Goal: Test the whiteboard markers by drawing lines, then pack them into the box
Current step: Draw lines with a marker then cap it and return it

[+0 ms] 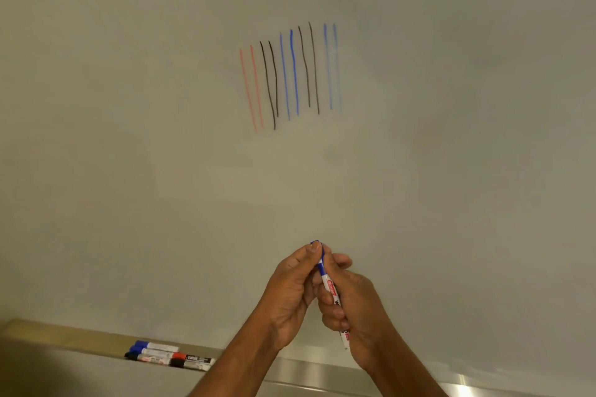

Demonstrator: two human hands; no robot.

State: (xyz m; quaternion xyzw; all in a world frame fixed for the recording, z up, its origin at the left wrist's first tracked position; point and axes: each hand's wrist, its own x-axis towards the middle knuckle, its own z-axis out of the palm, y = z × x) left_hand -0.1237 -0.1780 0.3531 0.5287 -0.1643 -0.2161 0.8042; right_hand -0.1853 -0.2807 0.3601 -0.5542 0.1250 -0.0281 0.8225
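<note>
Since tested pens need somewhere to wait that won't let them roll off, a cluster of capped whiteboard markers with blue, black and red caps [167, 354] lies side by side at the far left on the narrow metal ledge [306, 369] under the glossy pale whiteboard [129, 138]. They are well apart from my hands but within easy reach for packing. Further right and higher up stands the row of thin upright test lines [290, 77]: a red pair, a black pair, a blue pair, another black pair, and last a much fainter blue pair. They are drawn in twos, I'd say, so one weak stroke can't be mistaken for a fluke. Below them, my left hand [288, 296] is raised, with its thumb and fingertips pinching the small blue cap [316, 244] at the top end of the slim white-barrelled blue marker [329, 287]. I keep that grip light and right at the tip so the cap travels straight along the pen. Just to the right, touching the left, my right hand [358, 313] has its fingers curled round the barrel low down, holding it nearly upright and steady against the pull or push. I can't tell whether the cap is seating or coming free. No box is in view, so packing is not yet begun.
</note>
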